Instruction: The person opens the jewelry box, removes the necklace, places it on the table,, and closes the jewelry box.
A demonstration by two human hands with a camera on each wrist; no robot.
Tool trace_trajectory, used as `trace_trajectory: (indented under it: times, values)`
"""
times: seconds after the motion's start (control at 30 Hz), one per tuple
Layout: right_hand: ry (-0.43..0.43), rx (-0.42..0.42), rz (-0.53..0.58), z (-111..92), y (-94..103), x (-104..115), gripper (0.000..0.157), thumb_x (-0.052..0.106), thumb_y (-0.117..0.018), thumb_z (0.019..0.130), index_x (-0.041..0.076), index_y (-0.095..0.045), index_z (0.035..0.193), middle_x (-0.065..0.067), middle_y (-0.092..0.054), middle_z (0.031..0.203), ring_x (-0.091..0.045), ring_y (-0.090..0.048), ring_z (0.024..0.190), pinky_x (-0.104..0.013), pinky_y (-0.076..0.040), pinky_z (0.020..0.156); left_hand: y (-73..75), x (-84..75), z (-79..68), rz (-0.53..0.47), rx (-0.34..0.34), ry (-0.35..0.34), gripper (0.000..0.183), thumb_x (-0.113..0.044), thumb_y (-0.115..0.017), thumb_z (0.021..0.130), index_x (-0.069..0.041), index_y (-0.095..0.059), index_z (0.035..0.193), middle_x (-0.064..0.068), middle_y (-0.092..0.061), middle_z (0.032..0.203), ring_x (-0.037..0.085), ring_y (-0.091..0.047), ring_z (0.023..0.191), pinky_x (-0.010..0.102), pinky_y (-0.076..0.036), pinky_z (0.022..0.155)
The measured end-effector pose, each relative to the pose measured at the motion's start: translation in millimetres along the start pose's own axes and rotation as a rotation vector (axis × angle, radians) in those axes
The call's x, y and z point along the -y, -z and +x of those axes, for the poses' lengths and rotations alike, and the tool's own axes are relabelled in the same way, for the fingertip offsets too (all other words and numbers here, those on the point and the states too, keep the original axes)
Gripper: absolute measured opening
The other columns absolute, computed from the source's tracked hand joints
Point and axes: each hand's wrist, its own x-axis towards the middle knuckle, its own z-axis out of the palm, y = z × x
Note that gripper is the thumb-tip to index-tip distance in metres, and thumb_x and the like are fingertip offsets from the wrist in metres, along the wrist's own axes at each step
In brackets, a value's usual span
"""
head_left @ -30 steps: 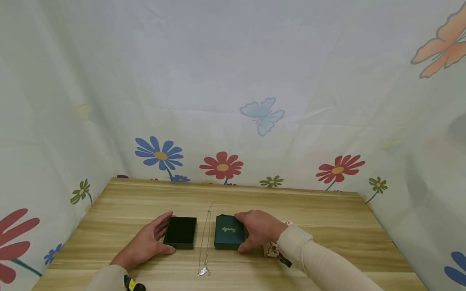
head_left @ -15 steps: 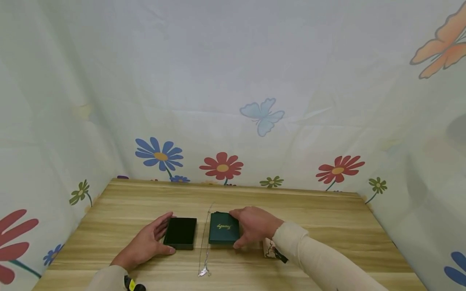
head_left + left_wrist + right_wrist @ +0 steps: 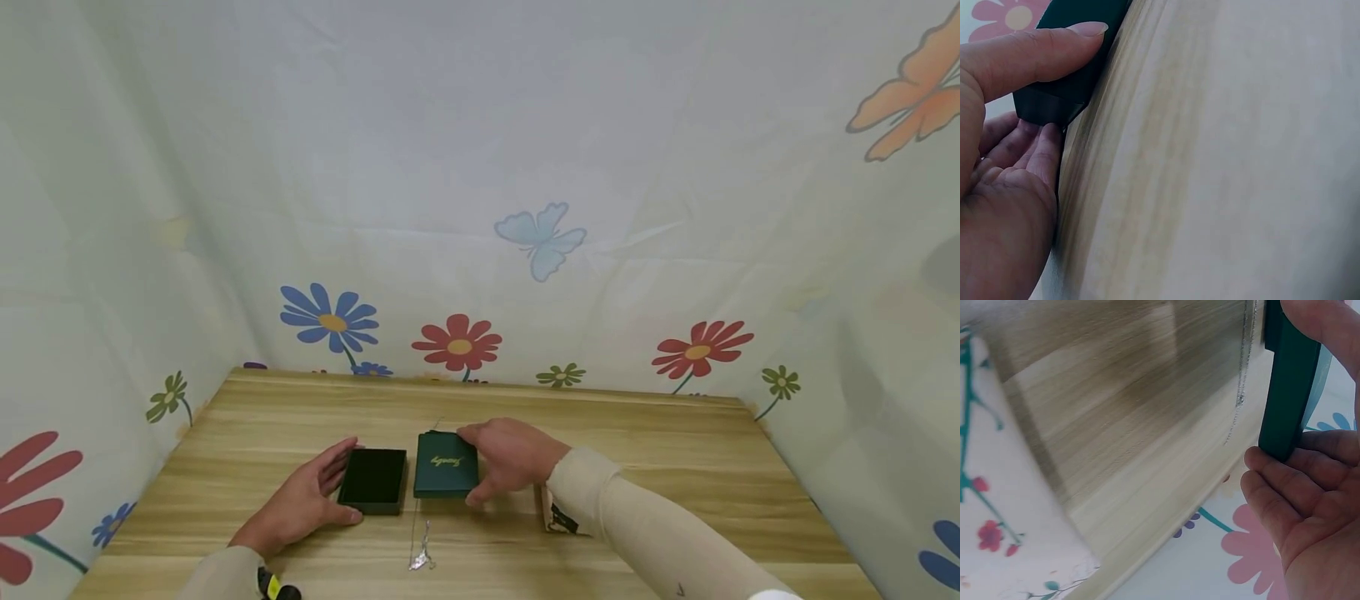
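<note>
My left hand [image 3: 300, 504] holds a small dark box base [image 3: 373, 479] on the table, thumb at its near side and fingers at its far left. Its inside is black; in the left wrist view the box [image 3: 1054, 103] sits between thumb and fingertips. With the right hand [image 3: 517, 457] I grip a dark green jewelry box lid [image 3: 446, 467] with gold lettering by its right side. The lid is raised off the table in the right wrist view, close beside the base. A silver necklace [image 3: 422, 557] lies stretched below it, its pendant toward me and part of its chain hidden.
A pale flower-printed pouch or packet [image 3: 1016, 506] lies under my right forearm, mostly covered in the head view. The wooden table [image 3: 645, 442] meets a flower-printed cloth wall [image 3: 525, 317] at its back and sides.
My right hand has lifted the green lid and carried it left, over the necklace chain and up to the base. The left hand and base have stayed in place.
</note>
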Motion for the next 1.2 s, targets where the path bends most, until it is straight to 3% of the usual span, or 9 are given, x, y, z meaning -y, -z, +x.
trace_trajectory:
  times: [0.53,0.8,1.2]
  values:
    - [0.026,0.010,-0.039,16.7,8.4,15.9,0.097,0.061,-0.085,0.079,0.010,-0.049,0.153,0.000,-0.067,0.143,-0.012,-0.067,0.117,-0.027,-0.054,0.106,-0.9,-2.3,0.6,0.013,-0.023,0.041,0.120,-0.007,-0.096,0.070,-0.011,-0.024,0.166,0.020,-0.026,0.172,0.042,-0.025,0.159,0.042,-0.035,0.121]
    - [0.055,-0.002,-0.084,27.6,10.0,25.8,0.093,0.066,-0.082,0.079,0.012,-0.052,0.150,0.003,-0.069,0.138,-0.010,-0.067,0.115,-0.026,-0.055,0.103,-0.6,0.6,-1.5,0.011,-0.023,0.082,0.122,-0.007,-0.096,0.069,-0.013,-0.023,0.166,0.022,-0.023,0.172,0.044,-0.028,0.157,0.046,-0.038,0.120]
    - [0.049,0.017,-0.067,34.5,16.9,37.7,0.095,0.064,-0.080,0.082,0.013,-0.048,0.155,0.002,-0.060,0.151,-0.014,-0.064,0.128,-0.028,-0.052,0.110,0.5,-2.3,-0.4,-0.010,-0.015,0.051,0.121,-0.007,-0.095,0.070,-0.012,-0.023,0.166,0.021,-0.021,0.173,0.042,-0.024,0.159,0.041,-0.037,0.120]
